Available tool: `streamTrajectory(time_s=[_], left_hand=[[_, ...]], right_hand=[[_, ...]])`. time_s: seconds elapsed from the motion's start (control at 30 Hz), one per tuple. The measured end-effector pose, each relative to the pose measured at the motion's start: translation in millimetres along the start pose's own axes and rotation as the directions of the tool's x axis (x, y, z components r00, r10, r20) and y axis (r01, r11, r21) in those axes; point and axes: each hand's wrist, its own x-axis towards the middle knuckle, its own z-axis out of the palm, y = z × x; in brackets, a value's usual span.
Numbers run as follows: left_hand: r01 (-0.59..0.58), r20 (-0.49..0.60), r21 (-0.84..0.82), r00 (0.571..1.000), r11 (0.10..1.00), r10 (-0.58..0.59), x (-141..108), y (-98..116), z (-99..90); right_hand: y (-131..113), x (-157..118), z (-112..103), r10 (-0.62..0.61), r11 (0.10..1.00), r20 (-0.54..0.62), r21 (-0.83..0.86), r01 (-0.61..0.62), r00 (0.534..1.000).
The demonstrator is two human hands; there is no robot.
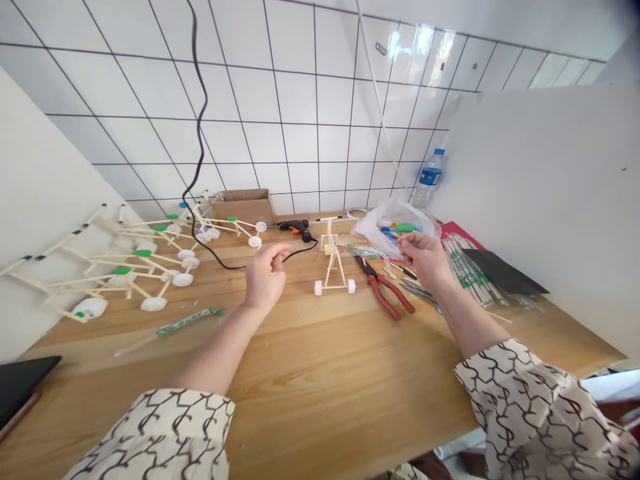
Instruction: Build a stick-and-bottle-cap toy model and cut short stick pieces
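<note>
My left hand (267,275) is held over the table left of centre, its fingers curled in, and no object shows in it. My right hand (425,259) is pinched at the fingertips in front of a clear plastic bag (370,225); whatever the fingertips hold is too small to make out. Between the hands stands a small wooden-stick vehicle frame (331,260) with white wheels and a yellowish part. Red-handled pliers (384,288) lie right of it, their jaws apart. Scissors (417,291) lie partly under my right forearm.
Several stick vehicles (143,270) with white wheels and green parts crowd the left. A black glue gun (300,229), a cardboard box (245,205) and a water bottle (429,179) stand along the tiled wall. Wrapped sticks (470,270) and a black sheet (505,270) lie right.
</note>
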Motion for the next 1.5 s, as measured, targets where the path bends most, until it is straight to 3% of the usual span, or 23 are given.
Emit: streamTrajectory(time_s=[0.17,0.37,0.47,0.6,0.8,1.2,1.5], left_hand=[[-0.111,0.02,0.023,0.994,0.994,0.11,-5.6,1.2,9.5],[-0.081,0.071,-0.037,0.994,0.996,0.083,-12.1,2.8,15.2],[-0.076,0.132,-0.05,0.988,0.996,0.082,-13.6,2.2,16.1],[-0.082,0.177,-0.012,0.981,0.997,0.083,-14.1,0.2,16.4],[-0.059,0.224,0.076,0.974,0.995,0.04,-14.8,-1.5,14.9],[-0.096,0.244,0.049,0.966,0.994,0.081,-19.6,-21.1,27.5],[-0.082,0.221,0.101,0.974,0.991,0.058,-16.3,-19.8,22.7]], right_hand=[[-6.0,-15.6,16.2,-0.027,0.982,0.137,-0.184,0.052,0.99],[-8.7,-33.4,31.1,-0.093,0.913,0.238,-0.367,0.179,0.967],[-1.8,-36.7,34.7,-0.148,0.808,0.266,-0.523,0.271,0.953],[7.1,-36.4,34.4,-0.219,0.599,0.364,-0.682,0.419,0.905],[9.7,-33.5,31.5,-0.249,0.437,0.352,-0.791,0.429,0.902],[19.9,-30.7,24.1,-0.275,0.524,0.312,-0.744,0.414,0.909],[4.3,-44.0,30.1,-0.287,0.611,0.329,-0.66,0.436,0.9]])
